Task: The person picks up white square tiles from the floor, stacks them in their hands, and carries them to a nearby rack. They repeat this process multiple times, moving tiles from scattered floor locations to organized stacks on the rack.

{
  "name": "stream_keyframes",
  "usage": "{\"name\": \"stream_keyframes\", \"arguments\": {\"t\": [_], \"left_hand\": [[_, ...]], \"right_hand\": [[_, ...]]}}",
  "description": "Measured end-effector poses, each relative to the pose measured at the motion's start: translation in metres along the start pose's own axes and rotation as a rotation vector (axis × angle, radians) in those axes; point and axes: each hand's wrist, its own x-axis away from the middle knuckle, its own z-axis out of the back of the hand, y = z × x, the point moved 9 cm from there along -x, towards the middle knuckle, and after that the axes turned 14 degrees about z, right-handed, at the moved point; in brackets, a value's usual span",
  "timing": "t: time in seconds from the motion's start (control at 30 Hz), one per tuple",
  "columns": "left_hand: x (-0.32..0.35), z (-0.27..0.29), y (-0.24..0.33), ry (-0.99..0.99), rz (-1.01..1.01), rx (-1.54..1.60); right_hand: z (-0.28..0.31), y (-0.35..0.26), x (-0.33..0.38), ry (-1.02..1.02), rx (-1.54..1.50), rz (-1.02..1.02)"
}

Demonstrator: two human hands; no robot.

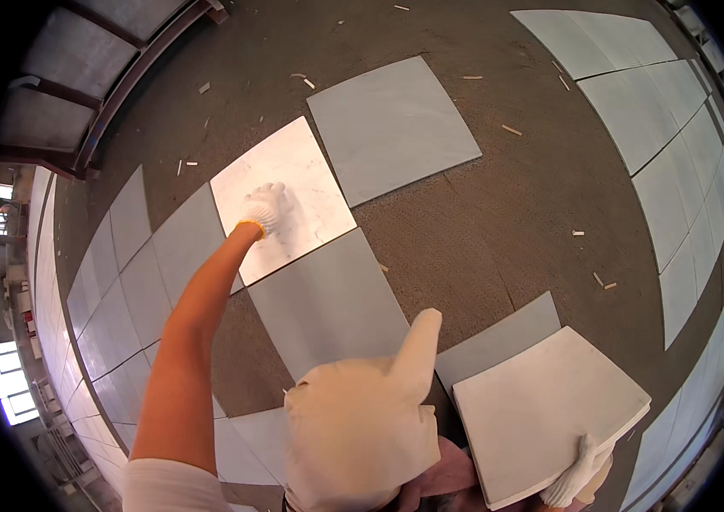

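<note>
My left hand [266, 207], in a white knitted glove with a yellow cuff, rests with its fingers on a bright white, faintly veined square tile [281, 162] lying on the floor. My right hand [573, 478], also gloved in white, grips the near right edge of a short stack of white tiles [550, 405] at the lower right. The stack is tilted against my side, and part of that hand is hidden beneath it. Grey tiles touch or nearly touch the white one: one grey tile [405, 128] at its far right and another [328, 290] on its near side.
Beige cloth [362, 427] covers the lower middle of the view. More tiles lie in rows at the left [136, 290] and right [635, 111]. Small pale strips [511, 130] are scattered over the brown floor [439, 247]. A metal-framed structure [93, 85] stands at the far left.
</note>
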Motion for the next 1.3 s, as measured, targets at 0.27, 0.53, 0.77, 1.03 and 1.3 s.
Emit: {"name": "stream_keyframes", "arguments": {"t": [0.27,0.53,0.77,1.03,1.3], "left_hand": [[-0.085,0.004,-0.027,0.106,0.222,0.145],[-0.121,0.014,-0.041,0.055,0.252,0.183],[-0.135,0.024,-0.041,-0.097,0.263,0.148],[-0.149,0.029,-0.059,-0.016,0.428,0.263],[-0.136,0.086,-0.055,0.132,0.289,0.237]], "right_hand": [[-0.055,-0.057,0.006,0.067,0.237,-0.146],[-0.066,-0.059,0.007,0.089,0.286,-0.180],[-0.078,-0.068,0.006,0.071,0.272,-0.165],[-0.033,-0.030,0.001,0.076,0.122,-0.150],[-0.021,-0.021,0.005,0.098,0.079,-0.165]]}}
